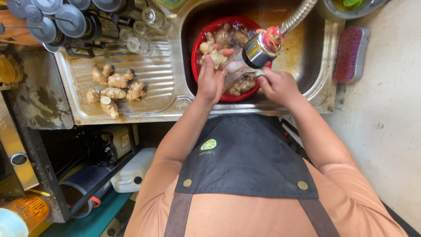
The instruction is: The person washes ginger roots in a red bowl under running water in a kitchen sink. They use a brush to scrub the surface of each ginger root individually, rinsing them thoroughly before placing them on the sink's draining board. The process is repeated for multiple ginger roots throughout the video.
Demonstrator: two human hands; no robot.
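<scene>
My left hand (211,79) holds a piece of ginger (215,56) over a red bowl (198,66) that sits in the steel sink (307,48). Several more ginger pieces lie in the bowl. A flexible tap head (259,49) hangs over the bowl, with water running onto the ginger. My right hand (279,86) is at the bowl's near right rim, fingers curled around something small that I cannot make out. Several washed ginger roots (115,87) lie on the steel draining board (153,74) to the left.
Glasses (144,30) and metal lids (48,19) stand at the back of the draining board. A pink scrubbing brush (351,53) lies right of the sink. A white jug (131,173) and other containers sit on the floor below left.
</scene>
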